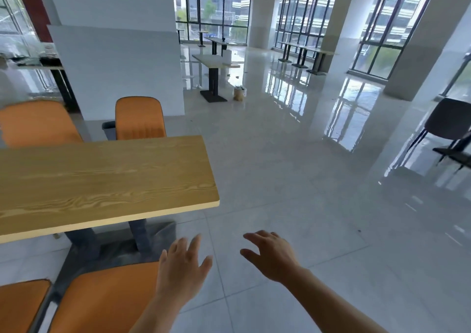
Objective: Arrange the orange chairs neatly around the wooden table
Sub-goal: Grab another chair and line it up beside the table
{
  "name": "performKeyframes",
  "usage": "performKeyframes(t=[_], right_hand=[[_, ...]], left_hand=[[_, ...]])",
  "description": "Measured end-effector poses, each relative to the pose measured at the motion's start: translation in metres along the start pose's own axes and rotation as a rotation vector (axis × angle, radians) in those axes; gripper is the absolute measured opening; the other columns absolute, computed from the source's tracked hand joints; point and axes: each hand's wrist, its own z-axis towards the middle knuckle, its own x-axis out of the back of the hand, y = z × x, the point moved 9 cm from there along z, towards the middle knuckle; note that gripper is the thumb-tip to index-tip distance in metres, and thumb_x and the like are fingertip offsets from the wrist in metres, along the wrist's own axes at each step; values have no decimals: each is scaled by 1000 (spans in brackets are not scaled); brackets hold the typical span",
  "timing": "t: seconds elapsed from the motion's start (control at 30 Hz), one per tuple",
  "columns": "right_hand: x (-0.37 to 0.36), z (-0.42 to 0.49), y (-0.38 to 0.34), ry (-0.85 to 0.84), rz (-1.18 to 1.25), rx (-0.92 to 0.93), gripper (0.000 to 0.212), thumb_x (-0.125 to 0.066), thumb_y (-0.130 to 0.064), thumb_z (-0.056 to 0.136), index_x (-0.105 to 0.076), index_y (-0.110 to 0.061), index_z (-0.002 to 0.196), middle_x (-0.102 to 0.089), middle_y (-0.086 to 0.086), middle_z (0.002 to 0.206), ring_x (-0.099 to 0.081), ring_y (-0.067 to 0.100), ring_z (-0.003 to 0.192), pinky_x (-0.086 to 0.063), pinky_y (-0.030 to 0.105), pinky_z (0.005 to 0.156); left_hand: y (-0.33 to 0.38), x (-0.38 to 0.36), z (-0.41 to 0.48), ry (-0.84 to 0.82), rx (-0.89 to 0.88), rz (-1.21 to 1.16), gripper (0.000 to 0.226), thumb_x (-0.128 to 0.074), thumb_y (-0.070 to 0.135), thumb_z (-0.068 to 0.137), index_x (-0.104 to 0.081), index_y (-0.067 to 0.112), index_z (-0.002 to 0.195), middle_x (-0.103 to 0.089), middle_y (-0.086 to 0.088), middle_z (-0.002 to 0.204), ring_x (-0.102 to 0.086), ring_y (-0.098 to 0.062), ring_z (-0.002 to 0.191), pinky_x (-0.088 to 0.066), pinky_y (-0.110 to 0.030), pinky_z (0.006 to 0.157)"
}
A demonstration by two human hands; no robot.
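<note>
The wooden table (102, 177) fills the left half of the view. Two orange chairs stand on its far side: one at the far left (35, 123) and one nearer the table's right end (139, 118). On the near side, an orange chair (107, 297) sits at the bottom and another (20, 304) at the bottom left corner. My left hand (182, 266) hovers open over the right edge of the near chair, touching nothing that I can see. My right hand (271, 253) is open above the bare floor, fingers spread.
A white pillar (114, 52) stands behind the far chairs, with a dark bin (109, 128) at its foot. More tables (214, 61) stand deeper in the room. A black chair (448, 123) stands at the right edge. Glossy tiled floor (293, 167) spreads to the right.
</note>
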Motion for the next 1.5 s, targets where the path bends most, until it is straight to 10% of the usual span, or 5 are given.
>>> performKeyframes(t=[1.5], right_hand=[[109,845,164,-182,137,550,54,-51,-55,95,-45,-32,144,-55,-6,138,-50,20,125,-44,35,99]], left_hand=[[8,28,715,143,706,-44,66,-34,59,96,-19,32,155,-34,1,157,-30,-20,143,-29,-44,115]])
